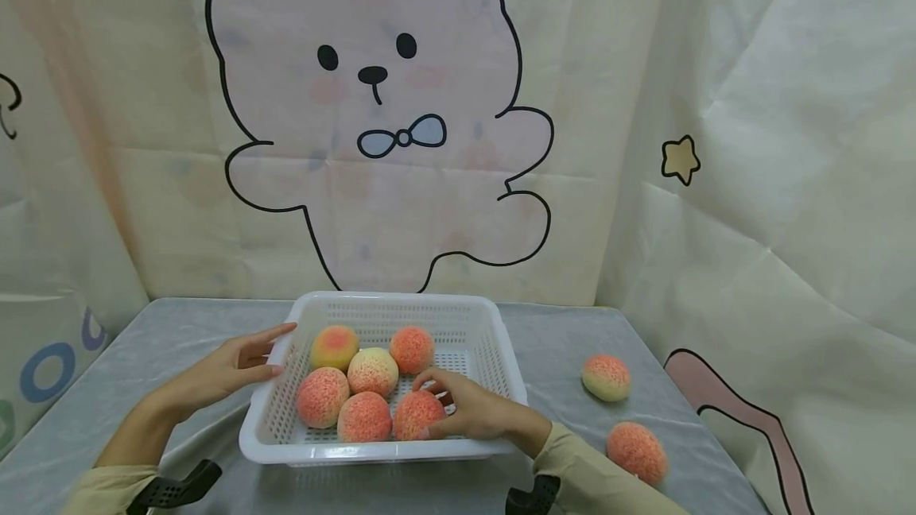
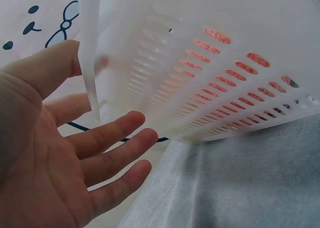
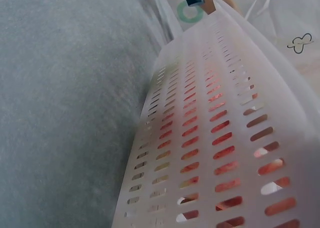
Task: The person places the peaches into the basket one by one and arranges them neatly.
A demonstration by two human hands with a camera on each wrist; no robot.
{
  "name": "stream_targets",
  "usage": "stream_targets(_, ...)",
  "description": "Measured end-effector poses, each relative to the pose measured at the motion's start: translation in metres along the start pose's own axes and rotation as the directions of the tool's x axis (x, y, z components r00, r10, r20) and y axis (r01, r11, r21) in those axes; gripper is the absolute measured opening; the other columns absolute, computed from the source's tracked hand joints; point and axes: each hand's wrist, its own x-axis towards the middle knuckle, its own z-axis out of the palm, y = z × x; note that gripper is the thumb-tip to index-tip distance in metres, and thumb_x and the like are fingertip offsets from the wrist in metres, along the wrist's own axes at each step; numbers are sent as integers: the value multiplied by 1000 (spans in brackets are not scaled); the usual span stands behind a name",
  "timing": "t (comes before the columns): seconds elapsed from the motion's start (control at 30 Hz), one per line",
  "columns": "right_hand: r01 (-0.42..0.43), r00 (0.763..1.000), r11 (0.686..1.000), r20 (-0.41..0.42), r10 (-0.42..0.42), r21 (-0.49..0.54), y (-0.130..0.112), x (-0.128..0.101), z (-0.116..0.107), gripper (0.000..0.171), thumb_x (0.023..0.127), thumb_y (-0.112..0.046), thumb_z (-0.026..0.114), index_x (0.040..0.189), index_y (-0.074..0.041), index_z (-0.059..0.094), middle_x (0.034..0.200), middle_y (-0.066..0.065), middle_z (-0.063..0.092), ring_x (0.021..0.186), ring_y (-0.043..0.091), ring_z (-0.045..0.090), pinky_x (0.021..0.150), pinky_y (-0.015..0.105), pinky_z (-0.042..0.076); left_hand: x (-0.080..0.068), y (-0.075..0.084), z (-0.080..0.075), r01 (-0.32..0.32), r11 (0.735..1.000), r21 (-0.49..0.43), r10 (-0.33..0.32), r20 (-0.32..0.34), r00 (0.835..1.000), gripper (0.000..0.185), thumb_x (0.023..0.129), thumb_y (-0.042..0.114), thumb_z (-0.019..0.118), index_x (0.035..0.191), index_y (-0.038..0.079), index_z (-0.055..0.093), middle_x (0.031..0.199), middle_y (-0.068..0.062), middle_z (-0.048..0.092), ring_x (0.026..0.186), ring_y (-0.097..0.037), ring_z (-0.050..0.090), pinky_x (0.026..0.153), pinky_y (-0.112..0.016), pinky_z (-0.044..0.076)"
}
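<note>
No writing is showing anywhere as the right hand (image 1: pixel 468 408) is gripping a peach (image 1: pixel 418 415) in the white basket (image 1: pixel 401 304), the left hand (image 1: pixel 236 364) resting open-fingered against its rim.

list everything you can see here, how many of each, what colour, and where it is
basket: one, white slotted plastic, middle of the table
peaches in basket: six, pink-orange and cream, clustered toward its left and front
loose peaches: two, same colours, on the table right of the basket
table: one, grey cloth cover
backdrop: one, cream, outlined cartoon animal with blue bow, small star
left hand: open, fingers against the basket's left rim
right hand: inside the basket, fingers curled on the front right peach
</note>
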Motion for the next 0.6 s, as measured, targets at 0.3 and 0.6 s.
stream_targets(0.3, 22, 999, 1000, 46, -23, 20, -2, -2, 0, 39, 93, -15, 73, 128, -11, 56, 141, 9, 55, 137, 28, 49, 107, 32, 46, 0, 1, -1, 2, 1000, -2, -2, 9, 1000, 76, 101, 27, 60, 162, 8, 19, 155, -35, 37, 129, -44, 56, 95, -62, 54)
stream_targets(0.6, 16, 998, 1000, 65, -15, -5, -2, -1, 0, 48, 96, -22, 70, 139, -7, 53, 145, 11, 55, 137, 24, 50, 106, 31, 46, 1, 0, 0, 5, 1000, -6, -5, 8, 1000, 77, 101, 28, 60, 162, 9, 18, 156, -34, 36, 129, -43, 57, 95, -62, 54)
